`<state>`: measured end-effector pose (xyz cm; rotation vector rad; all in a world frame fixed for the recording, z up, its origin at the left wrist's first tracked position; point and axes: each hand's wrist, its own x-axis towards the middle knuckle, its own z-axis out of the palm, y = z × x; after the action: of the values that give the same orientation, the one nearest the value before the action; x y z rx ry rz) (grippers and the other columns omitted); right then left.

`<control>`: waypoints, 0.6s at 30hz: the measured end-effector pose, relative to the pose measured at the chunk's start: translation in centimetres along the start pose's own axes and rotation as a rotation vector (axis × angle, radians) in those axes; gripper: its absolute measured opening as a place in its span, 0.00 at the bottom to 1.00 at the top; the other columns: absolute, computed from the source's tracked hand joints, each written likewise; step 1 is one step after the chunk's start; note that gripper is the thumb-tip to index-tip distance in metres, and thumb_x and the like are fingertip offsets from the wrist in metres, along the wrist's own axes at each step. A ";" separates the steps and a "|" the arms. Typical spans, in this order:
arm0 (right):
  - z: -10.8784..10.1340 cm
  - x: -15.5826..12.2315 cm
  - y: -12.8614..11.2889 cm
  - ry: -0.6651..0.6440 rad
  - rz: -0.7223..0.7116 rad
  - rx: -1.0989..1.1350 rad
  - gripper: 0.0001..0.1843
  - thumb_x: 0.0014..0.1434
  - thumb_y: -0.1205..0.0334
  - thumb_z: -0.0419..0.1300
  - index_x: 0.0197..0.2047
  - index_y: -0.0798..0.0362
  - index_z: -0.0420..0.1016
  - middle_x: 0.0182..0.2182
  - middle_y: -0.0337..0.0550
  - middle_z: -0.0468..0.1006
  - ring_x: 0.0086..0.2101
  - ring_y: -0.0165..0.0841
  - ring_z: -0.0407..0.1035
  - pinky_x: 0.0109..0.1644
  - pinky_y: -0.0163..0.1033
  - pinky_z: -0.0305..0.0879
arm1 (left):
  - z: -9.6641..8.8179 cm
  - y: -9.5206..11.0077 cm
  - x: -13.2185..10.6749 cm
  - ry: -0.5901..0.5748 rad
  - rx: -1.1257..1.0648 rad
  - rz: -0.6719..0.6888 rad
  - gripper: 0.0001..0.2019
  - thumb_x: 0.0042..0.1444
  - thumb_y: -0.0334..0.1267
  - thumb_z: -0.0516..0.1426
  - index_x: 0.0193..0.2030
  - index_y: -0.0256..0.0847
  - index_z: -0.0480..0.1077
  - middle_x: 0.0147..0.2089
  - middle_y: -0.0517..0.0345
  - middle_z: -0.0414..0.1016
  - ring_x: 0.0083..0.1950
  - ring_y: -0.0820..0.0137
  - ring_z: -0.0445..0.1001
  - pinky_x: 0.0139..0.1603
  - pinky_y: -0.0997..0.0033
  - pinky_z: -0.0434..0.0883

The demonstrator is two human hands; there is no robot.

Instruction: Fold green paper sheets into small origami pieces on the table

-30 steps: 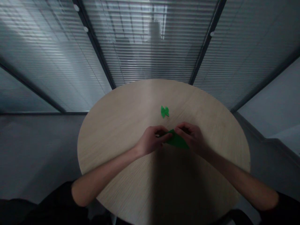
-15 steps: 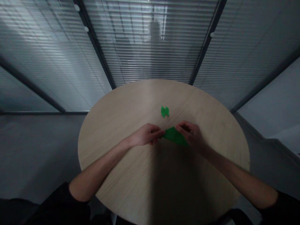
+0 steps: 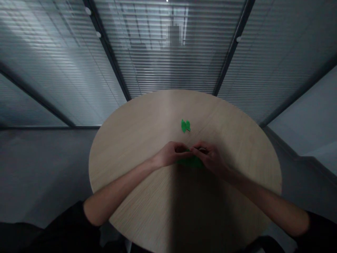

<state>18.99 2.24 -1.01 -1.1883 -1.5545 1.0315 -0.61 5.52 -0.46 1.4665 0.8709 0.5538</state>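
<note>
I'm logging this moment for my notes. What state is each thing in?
Left hand: pinching the green sheet.
Right hand: pinching the green sheet.
The green sheet: held, partly hidden; folds can't be told.
Small green piece: resting on the table, untouched.
Blinds: lowered, light coming through.

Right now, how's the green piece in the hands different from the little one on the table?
The held piece is in the left hand and right hand; the little piece lies untouched on the table. The held piece looks wider, though partly hidden; the little piece shows whole. The held piece looks darker; the little piece, brighter. Both are green.
</note>
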 end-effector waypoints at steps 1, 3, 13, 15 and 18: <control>0.0 -0.1 -0.2 -0.001 0.009 0.005 0.12 0.57 0.52 0.66 0.30 0.53 0.80 0.28 0.40 0.77 0.29 0.30 0.70 0.33 0.35 0.66 | 0.0 0.0 -0.1 -0.019 0.000 -0.002 0.16 0.55 0.47 0.67 0.37 0.33 0.78 0.29 0.60 0.74 0.28 0.75 0.68 0.27 0.76 0.61; -0.2 -0.1 -0.3 -0.012 0.036 0.025 0.13 0.57 0.51 0.67 0.30 0.53 0.80 0.26 0.40 0.76 0.28 0.30 0.70 0.32 0.36 0.66 | 0.0 0.0 -0.3 -0.058 0.001 -0.016 0.14 0.55 0.45 0.67 0.37 0.33 0.78 0.29 0.60 0.75 0.28 0.75 0.69 0.28 0.76 0.63; -1.2 0.2 -0.5 0.088 0.170 0.107 0.16 0.52 0.48 0.68 0.28 0.53 0.78 0.23 0.37 0.71 0.24 0.28 0.63 0.26 0.35 0.58 | -0.9 0.5 -0.9 -0.102 0.021 -0.201 0.17 0.51 0.51 0.71 0.33 0.36 0.81 0.31 0.53 0.83 0.31 0.70 0.79 0.32 0.73 0.73; -1.6 0.4 -0.5 0.121 0.174 0.094 0.15 0.52 0.49 0.68 0.28 0.53 0.78 0.23 0.37 0.71 0.24 0.28 0.63 0.26 0.35 0.57 | -1.3 0.4 -1.0 -0.122 0.066 -0.193 0.17 0.51 0.51 0.71 0.32 0.36 0.81 0.32 0.53 0.83 0.31 0.69 0.80 0.33 0.73 0.73; -2.1 0.6 -0.5 0.198 0.147 0.061 0.14 0.51 0.50 0.69 0.27 0.53 0.78 0.23 0.38 0.72 0.25 0.29 0.63 0.27 0.35 0.57 | -1.7 0.5 -1.1 -0.156 0.100 -0.181 0.17 0.53 0.51 0.69 0.33 0.36 0.81 0.32 0.53 0.83 0.31 0.69 0.80 0.31 0.73 0.73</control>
<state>20.78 2.94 0.09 -1.3350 -1.2892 1.0153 -2.53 5.72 0.38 1.4823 0.9064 0.2607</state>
